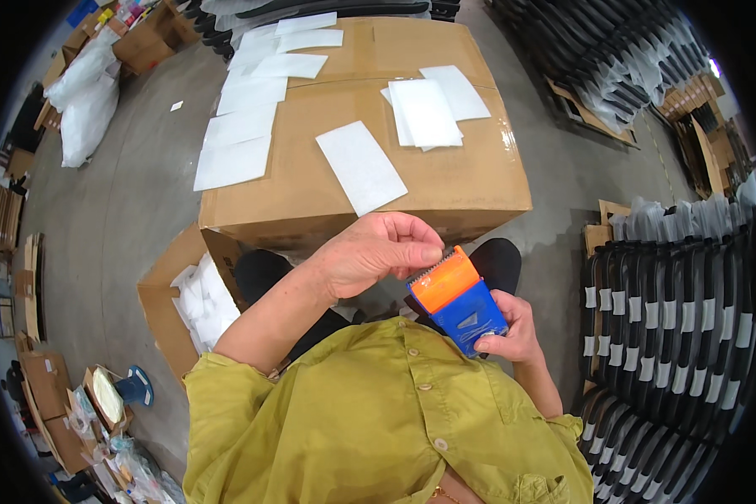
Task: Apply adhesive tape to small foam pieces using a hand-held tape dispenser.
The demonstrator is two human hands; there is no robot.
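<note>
While the right hand (517,329) grips a blue-and-orange tape dispenser (460,301) by its blue end, fingers wrapped and thumb on the near face, the left hand (363,259) has thumb and forefinger pressed together at the toothed edge (433,267). Whether any tape lies in that pinch: cannot tell.

Dispenser sits between the hands, orange end angled toward the left fingertips; presumably held so to present the cutting edge and steady the body against a pull.

Just beyond the hands, a large carton (466,186) serves as worktop. One white sheet (361,168) lies slantwise on it, nearest the left fingers, likely for easy reach. Farther off to its left, an overlapping row of sheets (239,126); beyond the right hand, a small loose pile (426,113). Spacing suggests sorting for single pick-up.

Left of the left forearm, low: open box (161,307) with white pieces (203,302). Well right of the right hand: stacked black frames (668,311), bounding that side. Nothing lies between the left hand and the slanted sheet; knees (260,273) flank the space below.
</note>
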